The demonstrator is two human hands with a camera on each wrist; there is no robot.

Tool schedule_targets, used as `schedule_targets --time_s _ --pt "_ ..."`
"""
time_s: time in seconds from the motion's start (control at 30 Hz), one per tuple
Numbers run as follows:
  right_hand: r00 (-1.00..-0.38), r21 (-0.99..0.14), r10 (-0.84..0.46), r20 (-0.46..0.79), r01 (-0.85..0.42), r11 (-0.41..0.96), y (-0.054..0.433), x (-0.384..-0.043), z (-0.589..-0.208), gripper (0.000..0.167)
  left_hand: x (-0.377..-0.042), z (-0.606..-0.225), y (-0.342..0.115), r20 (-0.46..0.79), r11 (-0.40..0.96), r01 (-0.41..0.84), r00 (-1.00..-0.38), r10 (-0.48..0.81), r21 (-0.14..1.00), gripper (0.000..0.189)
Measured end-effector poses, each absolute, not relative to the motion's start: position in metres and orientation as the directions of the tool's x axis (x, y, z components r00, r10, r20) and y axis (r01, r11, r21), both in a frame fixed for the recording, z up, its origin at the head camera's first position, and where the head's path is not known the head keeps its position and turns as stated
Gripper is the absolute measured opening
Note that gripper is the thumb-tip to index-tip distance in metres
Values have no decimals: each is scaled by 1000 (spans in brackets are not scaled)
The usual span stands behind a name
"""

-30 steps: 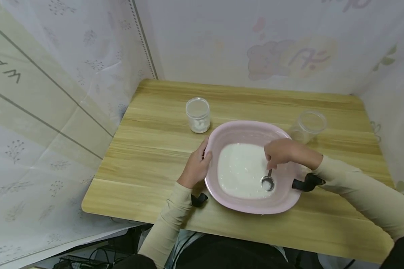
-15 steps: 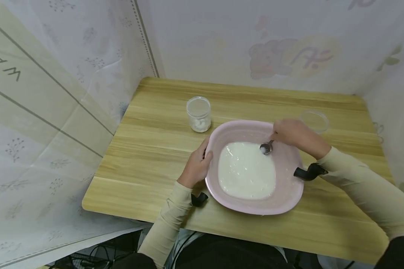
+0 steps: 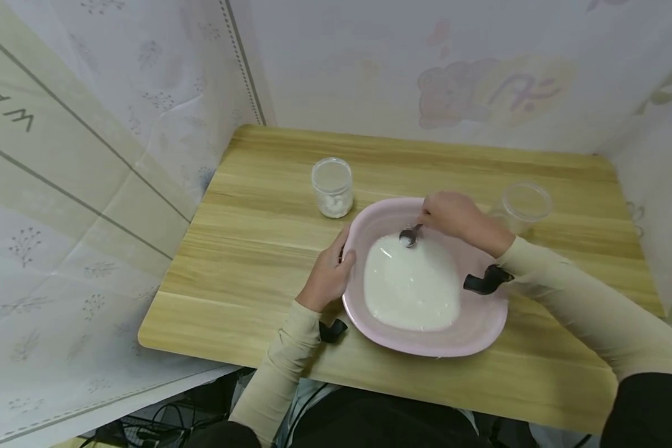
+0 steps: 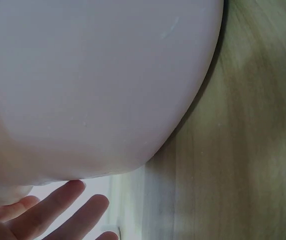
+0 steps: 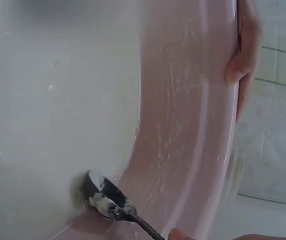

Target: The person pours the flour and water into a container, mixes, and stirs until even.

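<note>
A pink plastic basin [image 3: 484, 323] with white milky liquid [image 3: 411, 286] stands on the wooden table [image 3: 246, 274]. My left hand [image 3: 326, 277] grips its left rim, the thumb at the edge and the fingers along the outer wall. Their tips show below the basin in the left wrist view, near the pink wall [image 4: 102, 90]. Over the far side of the basin, my right hand [image 3: 462, 218] pinches the handle of a metal spoon [image 3: 409, 238]. In the right wrist view the spoon's bowl [image 5: 102, 197] lies at the liquid's edge, with white, wet clumps on it.
A clear jar [image 3: 333, 193] with white lumps inside stands behind the basin's left end. Another clear jar [image 3: 523, 202] stands behind its right end, partly hidden by my right arm. Printed white sheets [image 3: 358, 68] hang around the table.
My right hand has moved the spoon from the right part of the liquid back to the basin's far wall, then left along it. The left hand keeps its hold on the rim.
</note>
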State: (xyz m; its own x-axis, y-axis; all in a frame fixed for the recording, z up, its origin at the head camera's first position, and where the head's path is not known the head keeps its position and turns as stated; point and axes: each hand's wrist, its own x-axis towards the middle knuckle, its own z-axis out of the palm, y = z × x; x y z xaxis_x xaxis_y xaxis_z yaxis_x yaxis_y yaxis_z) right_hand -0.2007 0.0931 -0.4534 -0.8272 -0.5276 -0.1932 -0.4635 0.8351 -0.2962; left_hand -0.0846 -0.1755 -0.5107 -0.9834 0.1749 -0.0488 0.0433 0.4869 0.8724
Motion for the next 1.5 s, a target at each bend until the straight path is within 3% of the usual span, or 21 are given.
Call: schedule_targets --time_s 0.27,0.47,0.57,0.7,0.83,1.03,1.17,1.3,1.5 --pt "-780 -496 -570 -257 -400 771 70 -198 -467 39 -83 -510 -174 -42 499 57 -982 185 865 62" --pt "-740 -549 -598 -306 -376 747 66 -199 -467 29 -86 -510 -174 -45 492 52 -982 183 869 62" --pt "-657 -547 -667 -353 -433 716 62 -197 -471 29 -87 -510 -175 -51 498 46 -982 181 866 62" --pt "-493 -544 -732 -471 -490 681 52 -179 -477 32 -87 -510 -178 -58 528 44 -983 176 848 62" --pt "-432 -507 -703 -565 -490 709 51 -160 -478 32 -85 -511 -178 -65 535 38 -983 173 844 61" --pt "-472 -277 -597 -649 -584 763 79 -149 -461 26 -83 -514 -178 -79 520 23 -982 174 854 61" --pt "-580 -156 -560 -592 -599 786 104 -151 -449 26 -85 -511 -180 -79 520 21 -982 169 854 61" --pt "-703 -112 -540 -462 -558 822 120 -158 -440 28 -87 -509 -182 -79 524 19 -983 165 852 61" --pt "-803 -146 -508 -312 -488 860 125 -172 -439 25 -87 -510 -184 -85 529 12 -984 158 848 61"
